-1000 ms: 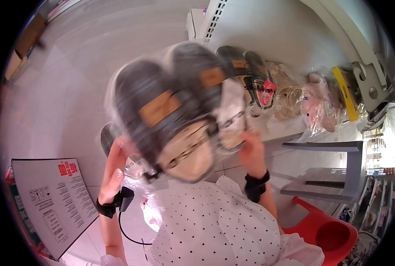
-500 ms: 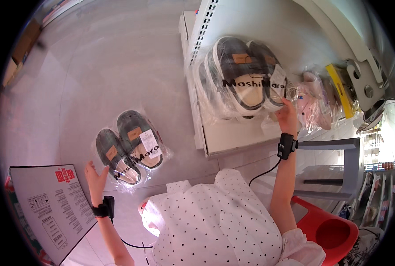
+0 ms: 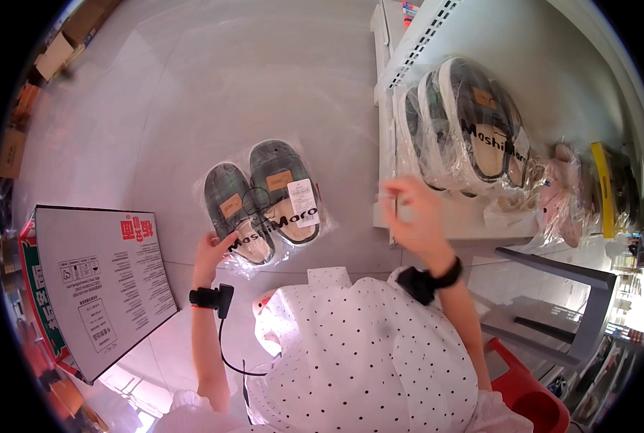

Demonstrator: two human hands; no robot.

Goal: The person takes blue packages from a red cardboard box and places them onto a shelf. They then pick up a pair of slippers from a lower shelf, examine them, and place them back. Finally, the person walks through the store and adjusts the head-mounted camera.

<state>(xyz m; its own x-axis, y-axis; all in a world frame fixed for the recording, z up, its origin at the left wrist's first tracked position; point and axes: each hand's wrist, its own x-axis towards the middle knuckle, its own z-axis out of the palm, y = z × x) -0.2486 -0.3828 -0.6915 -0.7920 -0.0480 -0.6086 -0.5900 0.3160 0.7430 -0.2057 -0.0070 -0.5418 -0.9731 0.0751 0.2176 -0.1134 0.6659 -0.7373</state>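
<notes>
A pair of dark plaid slippers [image 3: 271, 177] in a clear plastic bag lies on the floor in front of me, with pale insoles and a white tag. My left hand [image 3: 212, 252] is at the near left edge of this pair, thumb against the bag and fingers apart. In the air between that pair and the shelf is my right hand [image 3: 417, 220], somewhat blurred, its fingers loosely bent and apart with nothing seen in them. More bagged plaid slippers [image 3: 481, 123] stand upright in a row on the white shelf [image 3: 473, 227] to the right.
A large white printed carton [image 3: 105, 289] stands at the left. Beside the shelved slippers sit pink bagged slippers [image 3: 559, 195] and a yellow-edged item [image 3: 602, 189]. A grey plastic stool [image 3: 596, 317] and a red plastic seat [image 3: 528, 393] are at the lower right. Cardboard boxes [image 3: 53, 56] lie far left.
My right hand has left the shelved slippers and come left toward the pair on the floor. My left hand has closed in on that pair's edge. The whole view has shifted.
</notes>
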